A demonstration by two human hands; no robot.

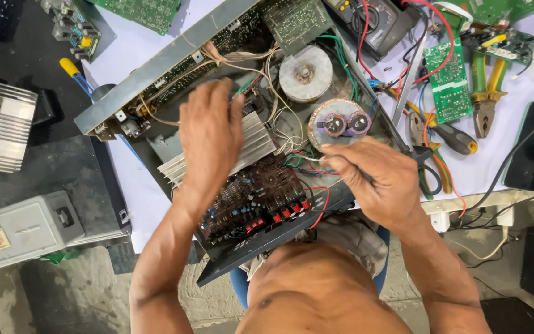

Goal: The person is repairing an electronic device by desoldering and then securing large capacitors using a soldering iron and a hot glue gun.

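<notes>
Inside the open amplifier case [156, 68] on the counter [131, 43], your left hand [210, 133] rests spread on the finned heat sink [251, 145], while your right hand [378, 179] pinches thin wires [301, 159] beside the brown circuit board [254, 198].

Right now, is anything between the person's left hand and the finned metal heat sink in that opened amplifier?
Nothing visible does. The left hand lies directly over the heat sink, covering its middle; contact itself is hidden. The right hand pinches thin wires to the side, apart from it.
</notes>
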